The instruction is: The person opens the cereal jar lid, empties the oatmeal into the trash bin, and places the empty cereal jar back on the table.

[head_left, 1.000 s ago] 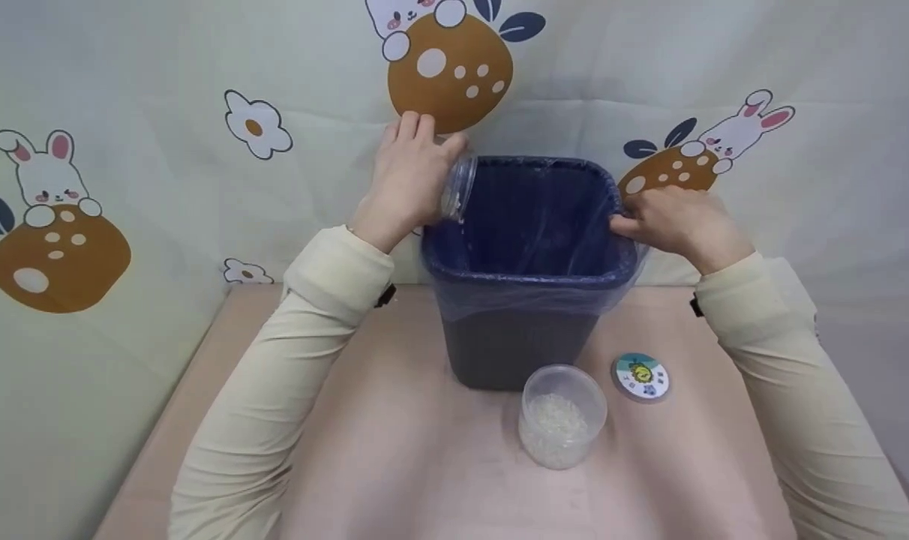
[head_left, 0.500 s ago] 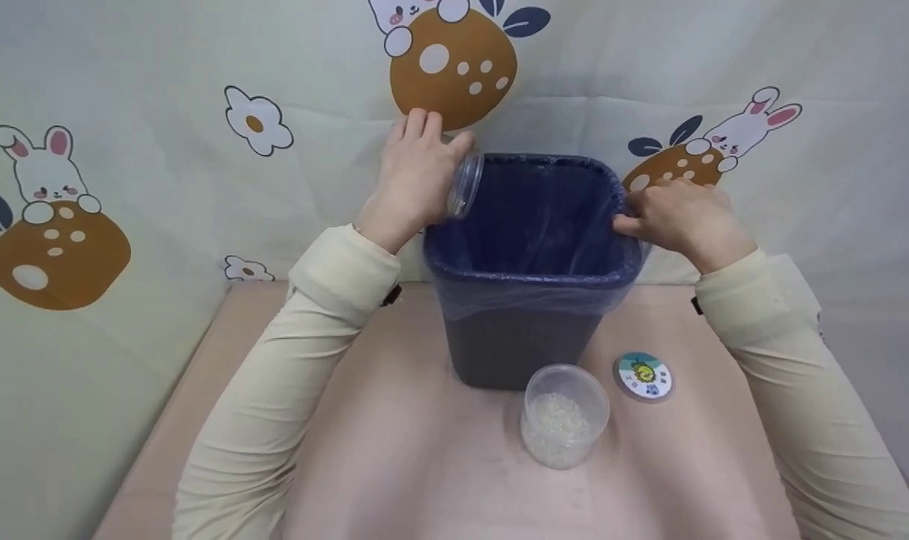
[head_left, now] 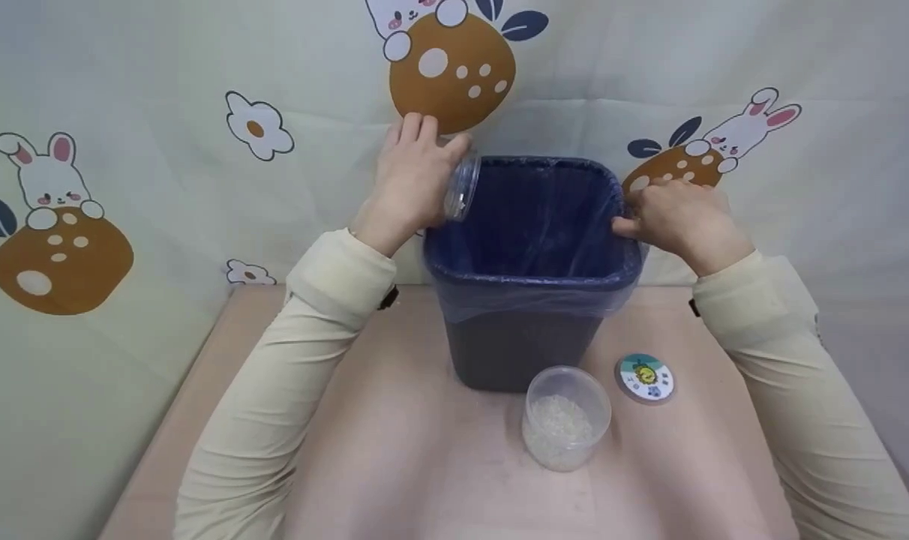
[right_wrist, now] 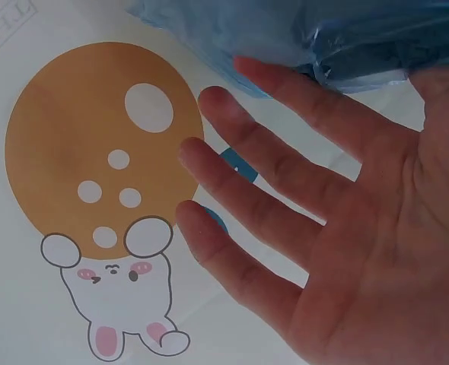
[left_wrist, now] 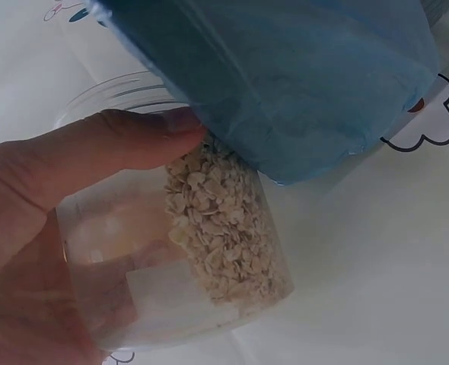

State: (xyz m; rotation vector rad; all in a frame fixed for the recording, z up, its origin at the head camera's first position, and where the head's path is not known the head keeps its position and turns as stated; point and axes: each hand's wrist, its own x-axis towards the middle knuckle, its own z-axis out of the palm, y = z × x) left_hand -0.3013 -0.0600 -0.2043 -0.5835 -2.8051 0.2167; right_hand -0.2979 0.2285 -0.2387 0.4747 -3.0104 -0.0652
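My left hand (head_left: 413, 176) grips a clear jar (head_left: 462, 187), tipped on its side at the left rim of a dark trash can (head_left: 514, 345) with a blue bag liner (head_left: 529, 296). Oat flakes (left_wrist: 221, 228) lie along one wall of the jar in the left wrist view; the liner hides part of its mouth. At the opposite rim, my right hand (head_left: 683, 221) holds the trash can's edge, thumb inside and fingers outside. The right wrist view shows those fingers (right_wrist: 262, 175) fairly straight and spread, the index against the liner. The bottom of the bin cannot be seen.
A translucent tub (head_left: 563, 427) with pale grains stands on the pink tabletop (head_left: 394, 450), just in front of the trash can. To its right lies a round lid (head_left: 646, 377) with a printed label. A patterned cloth (head_left: 162, 187) hangs close behind.
The jar in my left hand has shifted only slightly, staying tipped at the rim. My right hand keeps its place. The view itself moves a little.
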